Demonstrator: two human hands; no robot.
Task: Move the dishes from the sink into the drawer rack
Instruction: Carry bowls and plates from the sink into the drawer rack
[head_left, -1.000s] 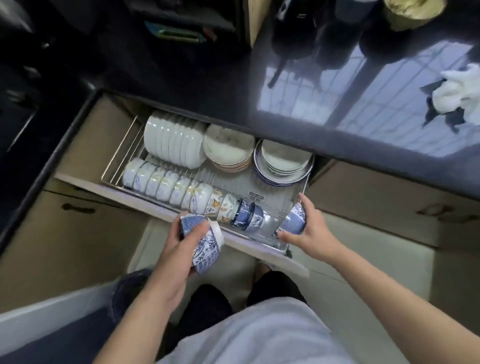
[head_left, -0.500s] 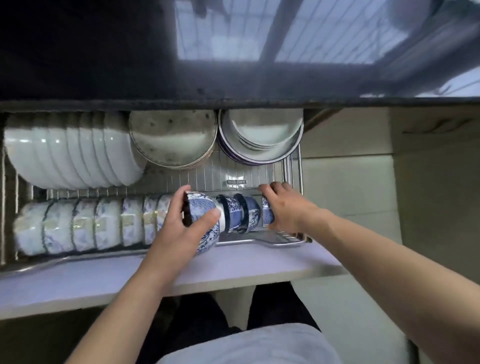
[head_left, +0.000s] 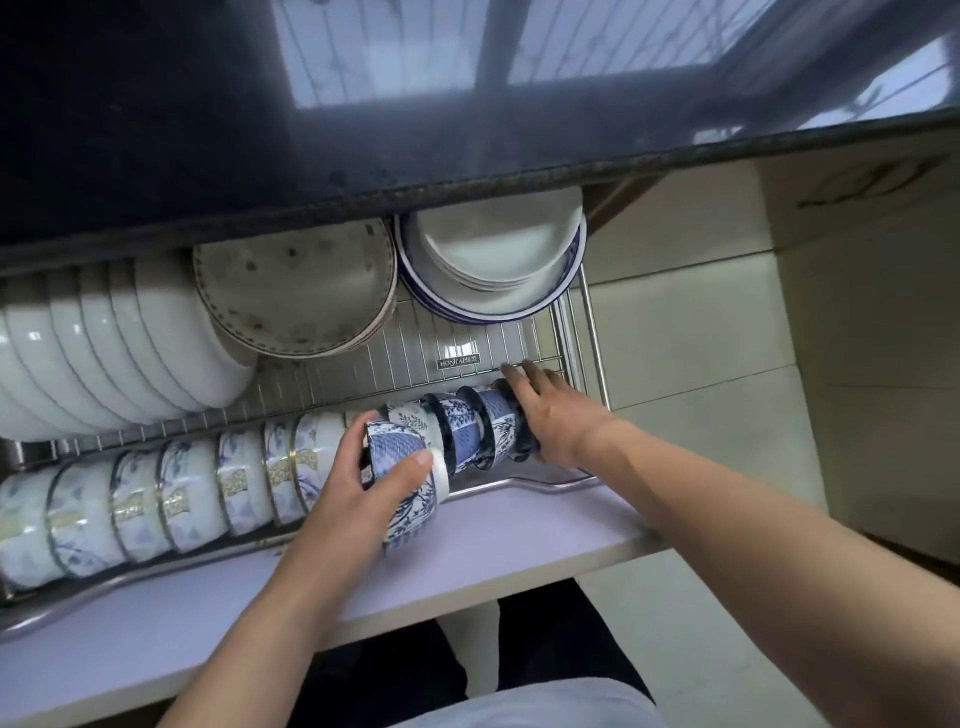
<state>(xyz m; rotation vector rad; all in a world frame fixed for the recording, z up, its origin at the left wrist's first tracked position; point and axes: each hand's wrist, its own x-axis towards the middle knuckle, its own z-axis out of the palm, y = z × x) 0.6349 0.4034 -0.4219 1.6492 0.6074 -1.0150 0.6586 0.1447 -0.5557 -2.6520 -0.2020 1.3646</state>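
In the centre of the frame the left hand (head_left: 358, 493) grips a blue-and-white patterned bowl (head_left: 408, 483), thumb across its near side and fingers curled over the far side, holding it tipped on edge just above the front row of the drawer rack (head_left: 524, 343). Right of centre, the right hand (head_left: 553, 415) lies against the last blue bowl (head_left: 498, 428) at the right end of that row; its fingers look fairly straight, pressing on the bowl's outer face, though whether any of them hook round the rim is hard to tell from this angle. The front row runs from the lower left of the frame toward the middle: a line of pale bowls with gold bands (head_left: 182, 499) standing on edge, then a few darker blue bowls up against the right hand. Behind them, at the left edge, a rank of plain white bowls (head_left: 104, 353) stands on edge, and in the upper middle sit a stack of speckled plates (head_left: 296, 291) and, just to its right, a stack of blue-rimmed plates (head_left: 493, 260). A dark glossy countertop (head_left: 208, 130) overhangs the back of the drawer across the top of the frame, and the drawer's pale front panel (head_left: 493, 535) runs beneath both forearms.
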